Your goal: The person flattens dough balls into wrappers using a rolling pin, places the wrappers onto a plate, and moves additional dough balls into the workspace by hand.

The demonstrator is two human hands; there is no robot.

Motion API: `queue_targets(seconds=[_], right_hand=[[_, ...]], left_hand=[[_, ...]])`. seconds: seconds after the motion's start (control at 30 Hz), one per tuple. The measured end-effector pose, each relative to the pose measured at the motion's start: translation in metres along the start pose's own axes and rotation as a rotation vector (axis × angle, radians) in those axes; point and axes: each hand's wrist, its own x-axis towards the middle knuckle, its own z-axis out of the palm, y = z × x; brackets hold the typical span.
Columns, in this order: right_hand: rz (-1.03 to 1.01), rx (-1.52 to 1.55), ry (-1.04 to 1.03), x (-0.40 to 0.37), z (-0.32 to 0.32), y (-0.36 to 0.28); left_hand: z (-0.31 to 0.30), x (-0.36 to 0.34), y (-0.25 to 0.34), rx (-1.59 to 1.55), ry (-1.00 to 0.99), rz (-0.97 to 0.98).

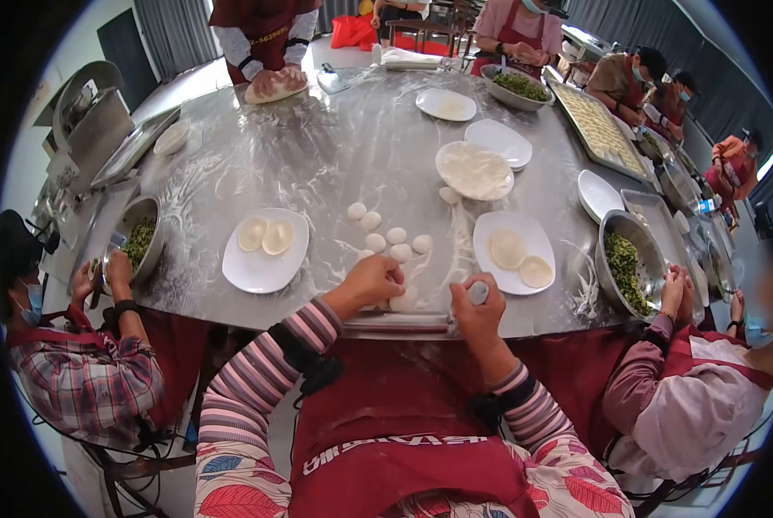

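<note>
My left hand (371,283) is closed, its fingertips pinching the edge of a small dough round (404,300) at the table's near edge. My right hand (478,304) wraps round the end of a rolling pin (481,292), which is mostly hidden by the fingers. Several small white dough pieces (396,235) lie just beyond my left hand. To the right, a white plate (490,226) carries two flat wrappers (507,249). Two more wrappers (278,237) rest on another white plate (266,274) to the left.
A flour-filled plate (475,171) stands beyond the right plate. Bowls of green filling (624,263) are at both sides. Co-workers sit left and right near the bowls; across the floured steel table (317,155), a person presses a dough lump (276,87). A large tray (598,125) is back right.
</note>
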Motion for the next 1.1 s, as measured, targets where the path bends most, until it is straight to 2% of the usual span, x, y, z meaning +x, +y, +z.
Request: queue_targets(seconds=[0.03,0.13,0.27,0.33,0.37,0.4,0.43,0.53,0.6,0.7,0.73,0.77,0.83,0.9,0.93,0.97,1.03,1.1], right_hand=[[-0.002,0.003,-0.005,0.009,0.005,-0.007],[-0.171,-0.102,0.054,0.038,0.021,-0.022],[-0.048,-0.103,0.037,0.043,0.031,0.013],[-0.115,-0.161,0.052,0.024,0.017,0.011],[-0.191,-0.200,0.070,0.014,0.010,0.011],[-0.084,-0.102,0.059,0.002,0.006,0.010],[-0.088,-0.098,0.057,0.006,0.008,0.014],[-0.153,-0.232,0.088,0.027,0.022,0.012],[-0.146,-0.187,0.085,0.054,0.042,0.014],[-0.122,-0.204,0.057,0.061,0.046,0.012],[-0.216,-0.228,0.091,0.054,0.039,0.003],[-0.223,-0.230,0.070,0.038,0.029,0.006],[-0.137,-0.162,0.067,0.015,0.014,0.011],[-0.119,-0.182,0.060,0.022,0.020,0.009],[-0.092,-0.213,0.064,0.025,0.020,0.001],[-0.134,-0.230,0.067,0.041,0.029,-0.006],[-0.188,-0.221,0.082,0.067,0.053,0.011],[-0.199,-0.225,0.102,0.065,0.050,0.011]], left_hand=[[-0.002,-0.001,0.000,-0.001,0.006,-0.002],[-0.005,0.000,0.006,0.099,0.027,0.039],[-0.009,0.015,0.017,0.266,-0.132,0.068],[-0.012,0.016,0.020,0.326,-0.202,0.031],[-0.010,0.013,0.015,0.316,-0.199,0.032],[-0.010,0.006,0.010,0.191,-0.158,-0.018],[-0.010,0.004,0.007,0.070,-0.119,-0.070],[-0.004,0.004,0.012,0.203,-0.071,-0.001],[-0.003,0.012,0.019,0.266,-0.027,0.041],[-0.011,0.023,0.015,0.178,-0.125,0.061],[-0.013,0.019,0.012,0.163,-0.115,0.058],[-0.015,0.014,0.009,0.208,-0.107,0.075],[-0.022,0.006,0.008,0.254,-0.082,0.085],[-0.023,0.000,0.009,0.140,-0.136,0.021],[-0.018,0.005,0.001,0.230,-0.074,0.137],[-0.010,0.008,-0.005,0.237,-0.094,0.139],[-0.006,0.018,0.005,0.253,0.020,0.139],[-0.008,0.022,0.011,0.340,-0.011,0.127]])
